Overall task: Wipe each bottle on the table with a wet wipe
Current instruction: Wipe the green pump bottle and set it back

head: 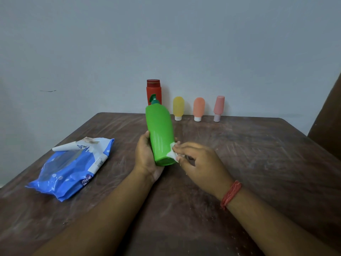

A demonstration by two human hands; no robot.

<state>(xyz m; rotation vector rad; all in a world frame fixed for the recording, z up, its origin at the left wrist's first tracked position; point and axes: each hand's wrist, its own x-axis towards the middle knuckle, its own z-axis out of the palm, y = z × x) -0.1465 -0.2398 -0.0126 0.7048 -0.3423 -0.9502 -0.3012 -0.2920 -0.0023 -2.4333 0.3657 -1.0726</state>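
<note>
five bottles point(160, 133), one wipe point(173, 154)

A single wide-angle view from the person's head looks forward and down across the scuffed dark brown wooden table point(239, 145), close above its near edge. Both forearms enter from 6 o'clock. The table's far edge and the plain grey-blue wall point(166, 43) fill the 12 o'clock half. There is only this one view.

Green bottle point(160, 133), white wipe point(173, 153), blue pack point(70, 169) (white-dotted), red bottle point(153, 89).
</note>
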